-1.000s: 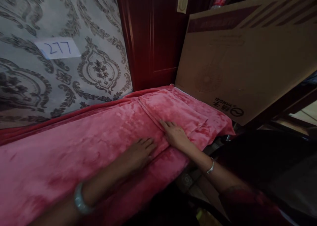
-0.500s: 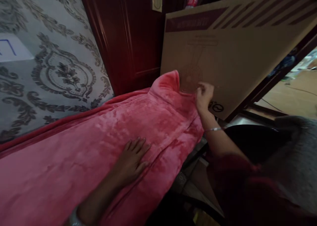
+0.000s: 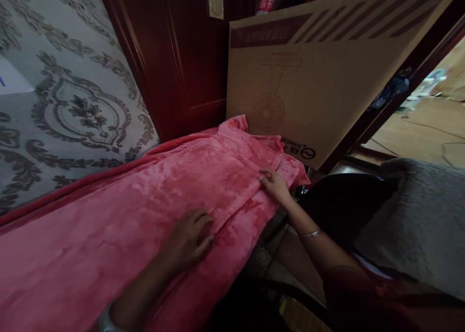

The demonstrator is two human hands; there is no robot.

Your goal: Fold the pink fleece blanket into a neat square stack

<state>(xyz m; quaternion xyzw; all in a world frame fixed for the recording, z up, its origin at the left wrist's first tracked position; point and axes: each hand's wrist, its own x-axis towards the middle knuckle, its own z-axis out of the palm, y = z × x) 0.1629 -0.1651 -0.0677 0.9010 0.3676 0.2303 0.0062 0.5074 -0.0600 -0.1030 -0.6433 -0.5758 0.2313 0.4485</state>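
A pink plush blanket [image 3: 141, 225] lies spread lengthwise over a long surface, with a folded-over edge running along its near side. My left hand [image 3: 187, 237] rests on it beside that fold, its fingers slightly bent and the thumb apart. Further along the same fold, my right hand [image 3: 276, 186] touches the cloth with index finger and thumb apart; its other fingers are partly hidden. At the far end the blanket bunches up in loose, raised corners against a cardboard box.
The large cardboard box [image 3: 327, 85], printed with a fan, stands upright at the far end. Dark red wood panelling [image 3: 196, 55] and patterned wallpaper [image 3: 83, 80] border the left. On the right are a black chair [image 3: 348, 196] and a grey fuzzy cover [image 3: 428, 225].
My right hand has let go of the blanket's far end and come back toward me onto the fold. The far corner has dropped lower. My left fingers have bent from lying flat.
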